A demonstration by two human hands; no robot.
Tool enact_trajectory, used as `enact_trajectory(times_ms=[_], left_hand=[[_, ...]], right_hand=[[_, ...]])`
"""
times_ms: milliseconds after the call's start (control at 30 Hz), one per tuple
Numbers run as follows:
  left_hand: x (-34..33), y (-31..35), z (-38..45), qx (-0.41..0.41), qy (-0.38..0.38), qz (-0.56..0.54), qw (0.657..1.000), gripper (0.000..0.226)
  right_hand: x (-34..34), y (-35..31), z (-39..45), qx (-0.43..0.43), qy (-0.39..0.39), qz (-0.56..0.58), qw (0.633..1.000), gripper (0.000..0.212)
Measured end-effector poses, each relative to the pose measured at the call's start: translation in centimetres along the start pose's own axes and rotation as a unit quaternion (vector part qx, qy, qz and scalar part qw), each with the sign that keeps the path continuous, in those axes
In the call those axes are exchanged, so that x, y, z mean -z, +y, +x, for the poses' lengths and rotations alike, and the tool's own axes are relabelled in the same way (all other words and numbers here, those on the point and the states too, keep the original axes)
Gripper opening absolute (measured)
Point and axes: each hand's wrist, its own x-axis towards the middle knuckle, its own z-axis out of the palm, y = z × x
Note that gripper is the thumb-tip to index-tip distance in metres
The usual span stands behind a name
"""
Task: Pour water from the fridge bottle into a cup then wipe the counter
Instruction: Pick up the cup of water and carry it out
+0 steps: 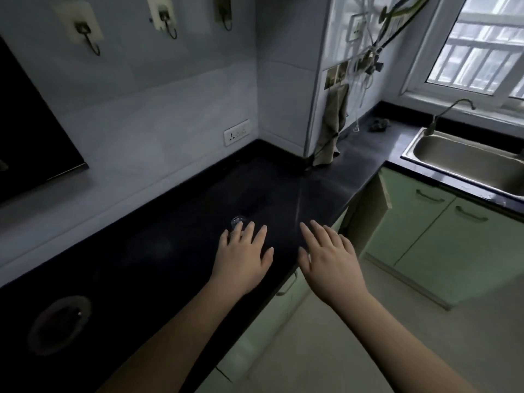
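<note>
Far left: a dark panel (31, 131) leaned against the tiled wall; a round dark plate or lid (59, 324) lay on the counter, too dim to name
Wall: three stick-on hooks (85, 32) hung bare; a socket (236, 132) sat low near the corner
Counter: black polished counter (158, 251), L-shaped, glossy, dimly lit; I could not tell if it was wet
Cup: small clear cup (237, 221) stood on the counter, touching or just past the left fingertips; contents not readable
Left hand: left hand (243, 259) flat, fingers spread and released, holding nothing
Right hand: right hand (330, 262) also splayed and empty, hovering at the counter's front edge
Bottle: no fridge bottle in view; pouring looked not yet begun
Cloth: a grey-brown cloth (333, 126) hung at the pillar corner, well apart from both hands
Risk: the cup nearly vanished against the black top, so a careless left-hand reach could tip it
Risk: its nearness to the front edge could carry a spill onto the floor
Far right: steel sink (465, 163) with tap under a barred window (479, 46); pale green cabinets (442, 236) below
</note>
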Motion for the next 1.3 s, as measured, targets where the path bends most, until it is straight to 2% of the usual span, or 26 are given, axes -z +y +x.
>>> enact_trajectory(times_ms=[333, 433, 633, 733, 833, 900, 1000, 1100, 1200, 1300], left_hand=[[-4.4, -5.5, 4.5, 0.090, -0.017, 0.009, 0.996, 0.062], [-6.4, -6.6, 6.0, 0.128, -0.024, 0.004, 0.991, 0.065], [-10.6, -8.0, 8.6, 0.189, 0.010, -0.023, 0.982, 0.070], [-12.1, -8.0, 9.6, 0.230, -0.012, -0.056, 0.971, 0.067], [-13.7, -8.2, 10.7, 0.302, -0.037, -0.142, 0.942, 0.057], [-14.4, -8.4, 11.5, 0.345, -0.046, -0.230, 0.909, 0.048], [-15.5, -8.8, 12.4, 0.363, -0.054, -0.327, 0.871, 0.038], [-16.1, -9.0, 13.3, 0.372, -0.068, -0.391, 0.839, 0.026], [-16.2, -9.0, 14.1, 0.401, -0.066, -0.439, 0.801, 0.017], [-16.5, -9.0, 15.0, 0.433, -0.065, -0.473, 0.764, 0.020]], right_hand=[[-6.0, -1.6, 8.8, 0.087, -0.031, 0.034, 0.995, 0.057], [-8.7, -1.4, 11.6, 0.123, -0.054, 0.040, 0.990, 0.057], [-13.2, -1.1, 16.2, 0.193, -0.109, 0.059, 0.973, 0.055], [-15.2, -1.1, 17.7, 0.219, -0.132, 0.071, 0.964, 0.056], [-16.7, -1.4, 18.7, 0.221, -0.166, 0.103, 0.955, 0.059], [-17.5, -1.7, 19.6, 0.181, -0.219, 0.152, 0.947, 0.061], [-18.4, -2.0, 21.0, 0.091, -0.299, 0.240, 0.919, 0.062], [-19.1, -1.9, 22.4, 0.037, -0.358, 0.298, 0.884, 0.061], [-19.7, -1.7, 23.0, 0.012, -0.375, 0.315, 0.872, 0.059], [-20.1, -1.3, 23.3, -0.009, -0.390, 0.333, 0.858, 0.057]])
